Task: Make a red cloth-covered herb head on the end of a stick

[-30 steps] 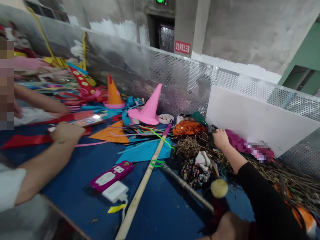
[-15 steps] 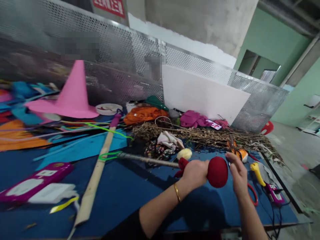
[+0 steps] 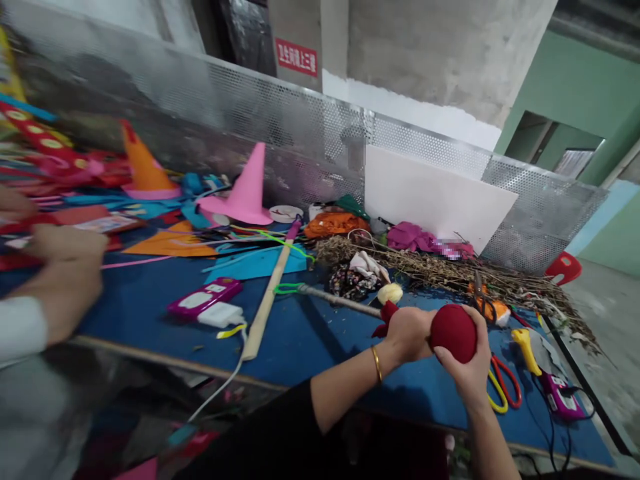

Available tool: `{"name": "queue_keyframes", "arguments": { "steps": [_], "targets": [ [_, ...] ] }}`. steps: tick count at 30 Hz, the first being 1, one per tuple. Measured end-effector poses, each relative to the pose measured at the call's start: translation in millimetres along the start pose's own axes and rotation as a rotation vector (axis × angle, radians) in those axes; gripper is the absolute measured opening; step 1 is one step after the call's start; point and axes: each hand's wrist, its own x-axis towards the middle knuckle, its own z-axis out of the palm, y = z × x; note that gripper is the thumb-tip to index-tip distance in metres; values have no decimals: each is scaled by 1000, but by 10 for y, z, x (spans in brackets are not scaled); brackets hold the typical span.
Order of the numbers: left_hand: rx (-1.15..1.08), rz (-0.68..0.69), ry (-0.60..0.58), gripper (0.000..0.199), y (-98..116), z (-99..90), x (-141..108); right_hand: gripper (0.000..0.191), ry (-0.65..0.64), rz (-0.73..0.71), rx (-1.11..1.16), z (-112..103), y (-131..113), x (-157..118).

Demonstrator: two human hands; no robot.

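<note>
A dark red cloth-covered ball (image 3: 454,333) is held between my two hands above the blue table. My left hand (image 3: 407,333) is closed round the gathered red cloth just below the ball, and a loose red end sticks out on its other side. Fingers and thumb of my right hand (image 3: 473,363) wrap round the ball's right side. A thin grey stick (image 3: 340,300) with a green tie lies to the left, its end reaching the loose red cloth. Behind my left hand sits a pale yellow ball (image 3: 390,293).
Scissors (image 3: 505,383) and a yellow-handled tool (image 3: 527,350) lie right. Dry twigs (image 3: 430,270) run along the back. A wooden strip (image 3: 267,307), purple device (image 3: 207,298) and pink hat (image 3: 247,193) are left. Another person's hand (image 3: 67,273) works at far left.
My right hand, open beside the ball before, has closed on it. The view has swung left, bringing another person's hands and an orange hat into sight.
</note>
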Motion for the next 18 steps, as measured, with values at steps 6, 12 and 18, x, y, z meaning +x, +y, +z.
{"name": "queue_keyframes", "arguments": {
  "steps": [6,12,18],
  "targets": [
    [46,3,24,27,5,67,-53,56,134,-52,-32,124,29,-97],
    [55,53,-74,29,-14,206,-71,66,-98,-1,-3,-95,275,-158],
    [104,73,-181,21,-14,689,-139,35,-337,68,-359,-20,200,80]
  ]
}}
